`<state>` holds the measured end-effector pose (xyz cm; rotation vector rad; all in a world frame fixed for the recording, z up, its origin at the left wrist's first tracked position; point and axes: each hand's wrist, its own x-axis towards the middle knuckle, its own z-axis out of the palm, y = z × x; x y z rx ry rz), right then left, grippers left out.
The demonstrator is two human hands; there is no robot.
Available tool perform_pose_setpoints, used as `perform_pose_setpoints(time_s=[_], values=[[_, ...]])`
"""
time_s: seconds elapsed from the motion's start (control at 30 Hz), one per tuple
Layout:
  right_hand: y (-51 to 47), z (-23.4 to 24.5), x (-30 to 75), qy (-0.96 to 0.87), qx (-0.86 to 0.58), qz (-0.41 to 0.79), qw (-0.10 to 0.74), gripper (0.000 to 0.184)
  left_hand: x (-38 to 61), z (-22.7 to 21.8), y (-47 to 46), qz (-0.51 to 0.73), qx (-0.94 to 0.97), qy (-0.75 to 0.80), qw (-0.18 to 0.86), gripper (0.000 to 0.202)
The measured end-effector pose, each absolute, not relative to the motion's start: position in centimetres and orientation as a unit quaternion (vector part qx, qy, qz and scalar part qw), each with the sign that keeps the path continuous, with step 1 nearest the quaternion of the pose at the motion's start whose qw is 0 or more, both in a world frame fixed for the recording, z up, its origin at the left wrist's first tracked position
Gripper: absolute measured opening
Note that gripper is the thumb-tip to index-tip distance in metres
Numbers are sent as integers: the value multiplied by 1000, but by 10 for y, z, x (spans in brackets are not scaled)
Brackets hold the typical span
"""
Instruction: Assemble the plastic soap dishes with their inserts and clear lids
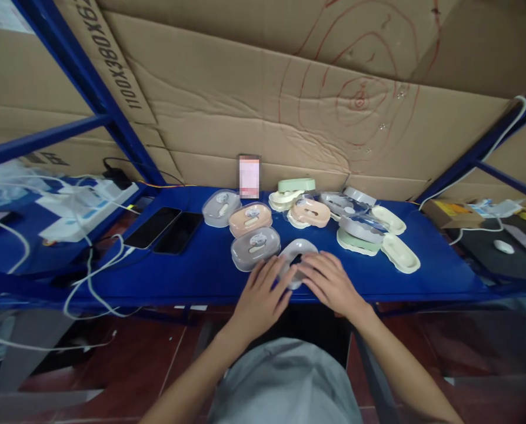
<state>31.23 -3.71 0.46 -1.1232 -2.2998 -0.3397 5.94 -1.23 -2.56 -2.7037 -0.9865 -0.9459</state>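
A grey oval soap dish part (pixel 299 246) with a dark opening in its middle lies near the table's front edge. My left hand (pixel 265 288) has its fingers bent over the left side of this part. From the right, my right hand (pixel 329 280) grips it with the fingertips on its rim. Just left of it sits a grey soap dish with a clear lid (pixel 255 247). Behind that are a peach lidded soap dish (pixel 250 220) and another grey lidded one (pixel 221 208). My fingers hide much of the held part.
Loose soap dish parts lie right and behind: a peach top (pixel 310 213), green piece (pixel 296 184), grey piece (pixel 360 228) and cream base (pixel 400 254). Two phones (pixel 178 232) lie left beside white cables (pixel 89 271). A lit screen (pixel 249 176) leans against the cardboard (pixel 210 106).
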Motion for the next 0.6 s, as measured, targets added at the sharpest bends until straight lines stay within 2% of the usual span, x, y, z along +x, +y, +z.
perform_pose_setpoints(time_s=[0.1,0.17,0.23,0.3,0.4,0.53,0.6], values=[[-37,8,359,-726,-559,-210,341,53,69,-26,-18,-278,-911,-305,5,40],[-30,8,395,-665,-626,-225,340,51,69,-29,-17,-278,-907,-316,-15,36],[-24,6,419,-671,-628,-215,330,34,64,-33,-16,-286,-902,-322,-20,34],[-24,2,425,-686,-598,-225,347,26,57,-37,-17,-298,-896,-329,-14,35],[-30,-2,405,-699,-566,-244,363,25,45,-39,-21,-306,-888,-342,-6,37],[-29,-3,381,-708,-603,-231,285,38,35,-40,-23,-309,-885,-348,-21,37],[-22,-4,385,-683,-624,-232,302,31,35,-40,-22,-317,-881,-349,-35,35]])
